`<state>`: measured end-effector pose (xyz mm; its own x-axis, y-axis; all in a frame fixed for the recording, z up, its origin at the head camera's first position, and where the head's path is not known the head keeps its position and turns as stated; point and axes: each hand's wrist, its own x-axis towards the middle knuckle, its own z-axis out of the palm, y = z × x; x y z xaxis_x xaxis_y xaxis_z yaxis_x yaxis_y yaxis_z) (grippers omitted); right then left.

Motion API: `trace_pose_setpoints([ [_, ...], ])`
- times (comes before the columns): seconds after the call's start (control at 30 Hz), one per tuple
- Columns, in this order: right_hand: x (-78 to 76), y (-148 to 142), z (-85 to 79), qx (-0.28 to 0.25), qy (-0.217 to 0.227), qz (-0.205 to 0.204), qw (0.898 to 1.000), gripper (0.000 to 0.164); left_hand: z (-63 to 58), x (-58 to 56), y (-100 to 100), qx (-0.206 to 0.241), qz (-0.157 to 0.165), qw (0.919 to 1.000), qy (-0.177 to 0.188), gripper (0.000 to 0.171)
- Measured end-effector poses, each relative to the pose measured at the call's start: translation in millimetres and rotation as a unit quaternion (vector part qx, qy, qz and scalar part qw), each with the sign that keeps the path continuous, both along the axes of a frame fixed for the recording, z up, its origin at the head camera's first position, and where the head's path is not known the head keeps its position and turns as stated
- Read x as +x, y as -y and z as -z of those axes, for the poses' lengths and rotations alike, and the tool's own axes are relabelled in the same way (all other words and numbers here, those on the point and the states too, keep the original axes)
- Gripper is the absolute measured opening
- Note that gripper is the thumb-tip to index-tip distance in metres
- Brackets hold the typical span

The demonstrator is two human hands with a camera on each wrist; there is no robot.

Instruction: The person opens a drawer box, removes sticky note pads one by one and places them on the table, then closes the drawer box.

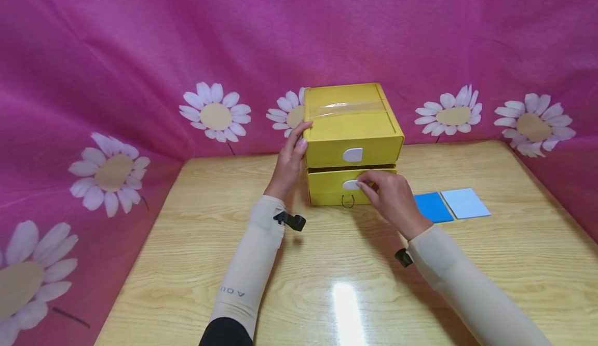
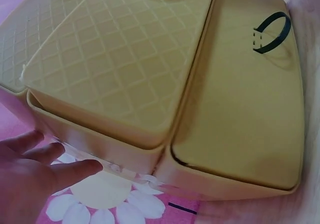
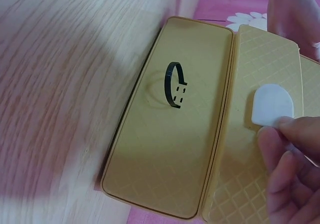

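A yellow drawer box (image 1: 352, 122) stands on the table, with clear tape across its top. My right hand (image 1: 394, 198) pinches the white tab handle (image 3: 271, 106) of the middle drawer (image 3: 250, 169) between thumb and finger. That drawer juts slightly from its casing, and a dark gap shows above it. My left hand (image 1: 286, 167) rests against the box's left side with its fingers extended. Above is the top drawer, with another white tab handle (image 1: 352, 155). Below, the bottom panel (image 2: 240, 114) carries a black strap loop (image 3: 172, 83).
Right of the box, a blue square (image 1: 433, 207) and a pale blue square (image 1: 465, 203) lie flat on the wooden table (image 1: 210, 263). A pink cloth (image 1: 327, 29) with white daisies hangs behind and along the sides.
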<state>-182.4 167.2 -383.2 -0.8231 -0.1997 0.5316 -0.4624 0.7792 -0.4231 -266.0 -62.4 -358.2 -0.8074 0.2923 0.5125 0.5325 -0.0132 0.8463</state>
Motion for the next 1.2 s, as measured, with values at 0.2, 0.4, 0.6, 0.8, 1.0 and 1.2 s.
trace_pose_setpoints([
  [0.2,-0.6,0.7,0.0,0.004,0.004,0.003,1.0,0.008,2.3,-12.4,-1.8,-0.036,-0.015,0.9992,-0.013,0.049],
  [0.4,-1.9,1.3,-0.4,0.004,0.001,0.002,1.0,0.008,-0.3,-12.2,-4.1,-0.042,-0.028,0.9987,-0.001,0.046],
  [0.6,-5.2,0.7,-0.9,-0.001,0.001,0.003,1.0,0.008,1.1,-12.0,-7.7,-0.038,-0.039,0.9985,0.008,0.044],
  [0.8,-6.5,0.2,-0.8,-0.001,0.002,0.006,1.0,0.008,2.4,-11.1,-10.5,-0.038,-0.044,0.9982,0.011,0.042],
  [1.0,-8.4,0.4,0.5,-0.001,0.0,0.009,1.0,0.009,-15.4,8.1,-13.2,-0.022,-0.042,0.9988,0.012,0.037],
  [1.2,-10.3,0.2,1.5,-0.006,-0.002,0.008,1.0,0.008,-26.7,20.7,-15.0,-0.015,-0.043,0.9988,0.016,0.037],
])
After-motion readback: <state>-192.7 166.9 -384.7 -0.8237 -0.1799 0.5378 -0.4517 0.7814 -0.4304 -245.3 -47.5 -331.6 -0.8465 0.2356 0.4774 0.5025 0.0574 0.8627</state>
